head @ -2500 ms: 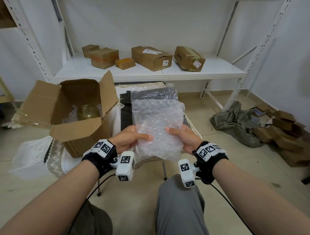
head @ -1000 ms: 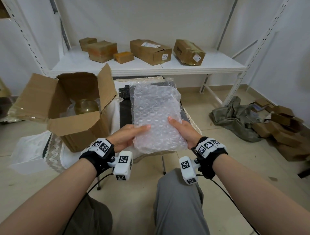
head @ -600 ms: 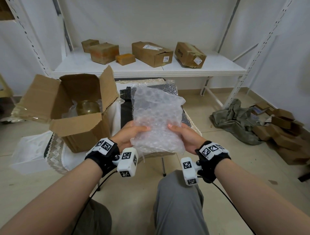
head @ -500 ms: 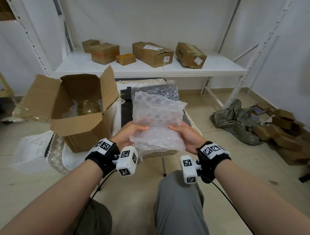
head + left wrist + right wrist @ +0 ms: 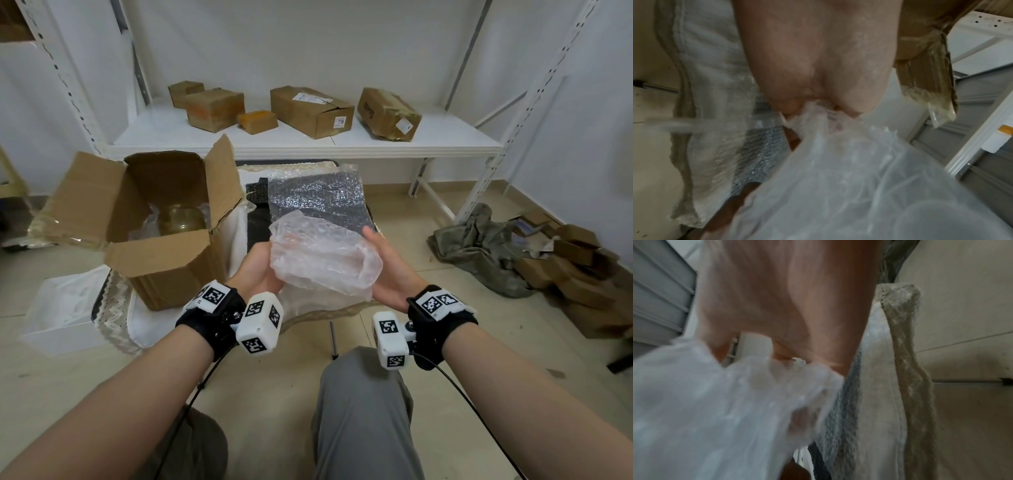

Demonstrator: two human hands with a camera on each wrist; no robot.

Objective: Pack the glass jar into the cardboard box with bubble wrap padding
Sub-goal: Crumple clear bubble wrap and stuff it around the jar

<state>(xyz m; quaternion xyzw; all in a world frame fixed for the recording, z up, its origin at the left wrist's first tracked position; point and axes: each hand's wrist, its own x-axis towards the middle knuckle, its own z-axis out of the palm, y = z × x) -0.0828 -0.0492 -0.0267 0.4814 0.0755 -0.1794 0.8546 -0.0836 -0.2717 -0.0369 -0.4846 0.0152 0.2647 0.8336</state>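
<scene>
A clear sheet of bubble wrap (image 5: pixel 322 255) is bunched and folded between both hands in the head view, above the near edge of a small table. My left hand (image 5: pixel 258 269) grips its left side, fingers hidden under the plastic (image 5: pixel 849 178). On the sheet's right side my right hand (image 5: pixel 383 263) cups and holds the wrap (image 5: pixel 719 402). The open cardboard box (image 5: pixel 161 253) stands to the left on the table, flaps up. Inside it sits the glass jar (image 5: pixel 181 219) with some clear wrap around it.
A second bubble wrap sheet (image 5: pixel 315 198) lies on the dark table top behind the hands. A white lace-edged cloth (image 5: pixel 116 308) hangs over the table. Several cardboard boxes sit on the white shelf (image 5: pixel 428 137). Crumpled cloth and cardboard scraps (image 5: pixel 496 246) lie on the floor right.
The bubble wrap stood flat and upright between both hands; now its top has folded down toward me and the sheet is crumpled into a bundle. Both hands have closed in around it.
</scene>
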